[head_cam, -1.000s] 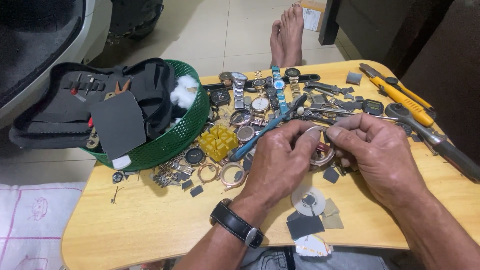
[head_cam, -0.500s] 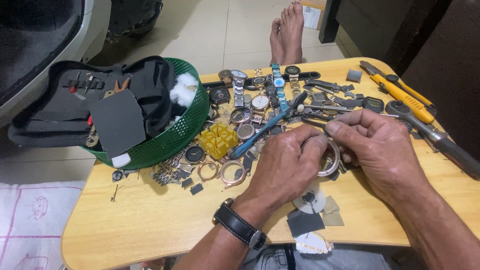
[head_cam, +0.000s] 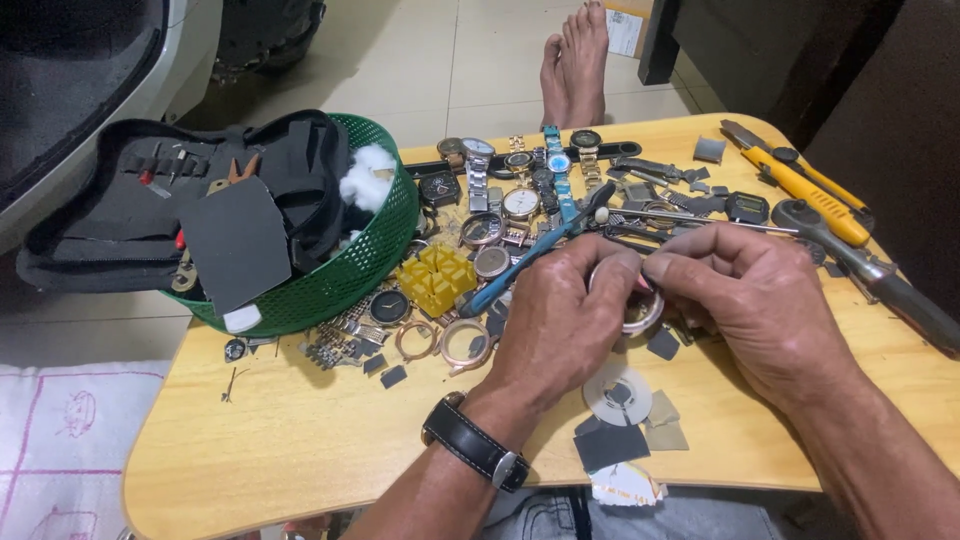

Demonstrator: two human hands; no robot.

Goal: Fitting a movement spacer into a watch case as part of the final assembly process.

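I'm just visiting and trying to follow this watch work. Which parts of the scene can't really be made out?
All in the head view:
- Round watch case: mostly covered by the left hand and right hand; its face cannot be seen.
- Blue-handled tool: its working tip disappears under the left hand.
- Black tool pouch: small tools inside are too small to identify.
- Green basket: contents are hidden by the pouch.
- Dark-handled tool: cut off by the right edge.

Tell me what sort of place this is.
Probably a home watch-repair spot, not a shop: a low wooden table on a tiled floor, strewn with watches and tools. Both hands, left hand and right hand, hold a watch case; a green basket holds a tool pouch.
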